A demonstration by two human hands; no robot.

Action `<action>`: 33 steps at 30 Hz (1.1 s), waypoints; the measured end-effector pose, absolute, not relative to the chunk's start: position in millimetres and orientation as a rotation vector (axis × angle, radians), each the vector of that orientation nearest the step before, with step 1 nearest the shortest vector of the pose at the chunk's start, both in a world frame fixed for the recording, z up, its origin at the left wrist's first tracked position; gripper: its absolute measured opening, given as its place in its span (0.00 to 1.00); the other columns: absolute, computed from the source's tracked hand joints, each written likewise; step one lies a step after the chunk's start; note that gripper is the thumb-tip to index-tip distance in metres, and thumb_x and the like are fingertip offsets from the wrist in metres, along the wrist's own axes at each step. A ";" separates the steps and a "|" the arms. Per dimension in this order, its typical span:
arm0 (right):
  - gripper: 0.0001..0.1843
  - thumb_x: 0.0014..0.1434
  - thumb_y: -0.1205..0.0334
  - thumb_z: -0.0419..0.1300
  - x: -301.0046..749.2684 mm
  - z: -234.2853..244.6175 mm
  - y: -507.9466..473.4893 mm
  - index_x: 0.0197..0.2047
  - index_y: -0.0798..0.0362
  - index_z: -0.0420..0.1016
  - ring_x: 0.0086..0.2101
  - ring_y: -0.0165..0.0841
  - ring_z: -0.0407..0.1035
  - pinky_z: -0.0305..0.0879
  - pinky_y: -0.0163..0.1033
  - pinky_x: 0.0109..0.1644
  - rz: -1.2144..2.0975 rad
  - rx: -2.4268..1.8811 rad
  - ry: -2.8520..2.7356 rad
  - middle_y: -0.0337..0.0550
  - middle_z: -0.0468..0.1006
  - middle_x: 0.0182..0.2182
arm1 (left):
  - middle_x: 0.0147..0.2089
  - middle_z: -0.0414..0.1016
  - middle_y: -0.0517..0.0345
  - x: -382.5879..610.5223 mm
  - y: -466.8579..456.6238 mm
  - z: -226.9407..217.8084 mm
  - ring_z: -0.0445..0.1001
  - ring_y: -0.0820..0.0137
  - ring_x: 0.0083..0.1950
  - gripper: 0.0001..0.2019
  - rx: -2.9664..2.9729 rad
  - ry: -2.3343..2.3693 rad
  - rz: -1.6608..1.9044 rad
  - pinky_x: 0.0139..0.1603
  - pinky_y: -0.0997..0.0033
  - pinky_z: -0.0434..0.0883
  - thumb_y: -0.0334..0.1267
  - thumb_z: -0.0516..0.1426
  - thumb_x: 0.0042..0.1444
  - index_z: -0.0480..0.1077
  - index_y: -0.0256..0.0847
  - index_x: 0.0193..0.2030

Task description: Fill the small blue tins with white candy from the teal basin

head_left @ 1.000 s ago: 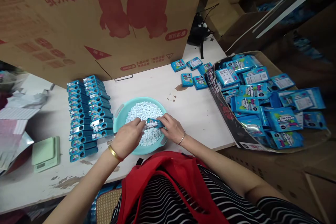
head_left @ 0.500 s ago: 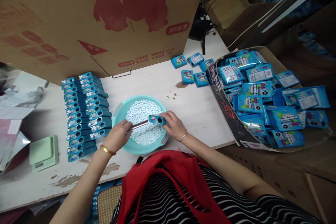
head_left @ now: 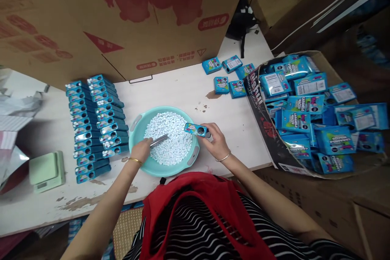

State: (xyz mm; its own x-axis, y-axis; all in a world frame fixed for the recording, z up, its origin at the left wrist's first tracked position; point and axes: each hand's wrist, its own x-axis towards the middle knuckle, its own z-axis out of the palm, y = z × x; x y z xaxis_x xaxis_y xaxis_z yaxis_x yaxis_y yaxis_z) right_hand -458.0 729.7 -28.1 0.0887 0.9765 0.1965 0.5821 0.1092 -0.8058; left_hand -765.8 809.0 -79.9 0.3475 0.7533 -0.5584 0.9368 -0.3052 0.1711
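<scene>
The left hand (head_left: 141, 151) is closed around one end of a slim silvery piece (head_left: 159, 139), whose far end lies low on the heap of small white pellets (head_left: 172, 140) in the teal basin (head_left: 135, 126). It may be a scoop or the inner tray of a pack; the view is too small to say which. The right hand (head_left: 217, 144) pinches a small blue box (head_left: 196, 129) by its end and holds it level at the right rim of the basin, just clear of the pellets. The box shows a dark round opening on its upper face. Box and silvery piece are apart, with pellets between them.

By the look of it, the step in hand is loading pellets onto the silvery piece while the box waits beside it. A following move would call for lifting the piece level so nothing rolls off, then bringing it square to the end of the box, over the basin so that strays fall back in.

On the bench (head_left: 195, 89), left of the basin, two rows of like blue boxes (head_left: 94, 122) stand packed side by side, with a pale green scale (head_left: 47, 168) further left. A few loose boxes (head_left: 229, 76) lie toward the back. A carton (head_left: 274, 146) heaped with blue packs stands at the right, and a big cardboard box (head_left: 122, 20) leans across the rear
</scene>
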 end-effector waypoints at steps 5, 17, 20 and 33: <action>0.15 0.59 0.60 0.58 -457.4 -24.4 729.3 0.50 0.49 0.67 0.43 0.38 0.68 0.68 0.44 0.47 0.637 -1.588 -1.567 0.46 0.71 0.42 | 0.48 0.69 0.42 -746.2 808.6 -96.6 0.67 0.59 0.51 0.16 2.202 1.565 -0.332 0.50 0.60 0.61 0.30 0.40 0.63 0.65 0.37 0.50; 0.14 0.59 0.57 0.60 -454.4 -21.2 726.3 0.48 0.49 0.68 0.43 0.39 0.69 0.68 0.46 0.49 0.610 -1.659 -1.500 0.46 0.73 0.42 | 0.41 0.75 0.51 -709.8 763.3 -129.5 0.71 0.63 0.46 0.11 1.935 1.381 -0.035 0.50 0.62 0.65 0.32 0.47 0.59 0.68 0.41 0.43; 0.14 0.59 0.58 0.59 -452.1 -22.1 724.5 0.49 0.49 0.68 0.44 0.38 0.69 0.68 0.45 0.48 0.580 -1.640 -1.519 0.46 0.72 0.42 | 0.38 0.75 0.54 -715.5 767.5 -124.3 0.72 0.67 0.40 0.11 1.857 1.349 0.056 0.45 0.67 0.68 0.33 0.46 0.58 0.68 0.40 0.43; 0.22 0.55 0.72 0.53 -464.5 -15.4 729.1 0.54 0.50 0.66 0.46 0.41 0.66 0.68 0.47 0.51 0.508 -1.634 -1.886 0.48 0.69 0.44 | 0.32 0.73 0.59 -752.8 791.3 18.7 0.68 0.75 0.28 0.12 1.786 1.154 0.326 0.31 0.74 0.69 0.45 0.52 0.58 0.70 0.40 0.42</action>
